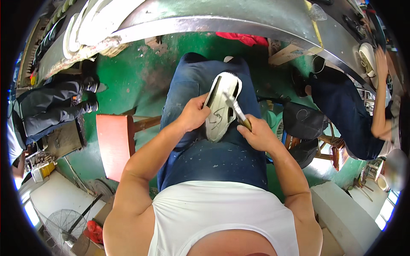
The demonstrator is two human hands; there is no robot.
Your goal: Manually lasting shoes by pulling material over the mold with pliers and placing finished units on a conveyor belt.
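Note:
Across my thighs lies a pale shoe (218,112), tilted with its long axis running toward me. Dark marker-like scribbles show on its upward face, and dark gaps run along both edges. My left hand (194,112) pinches its left edge near the middle. In my right hand (258,133) is a hand tool (239,112) with a silvery metal front and a yellowish-brown handle, its exact kind unclear. The tool's front end lies over the shoe's right side; whether it touches is hard to tell. My right fingers are closed round the handle.
A metal-edged workbench (239,26) spans the far side, with white curved pieces (100,21) at its left. An orange-red seat (114,147) stands left of my legs. Co-workers sit on both sides; one's hand (380,64) is by a pale shoe (367,59). A black bag (304,121) hangs at right.

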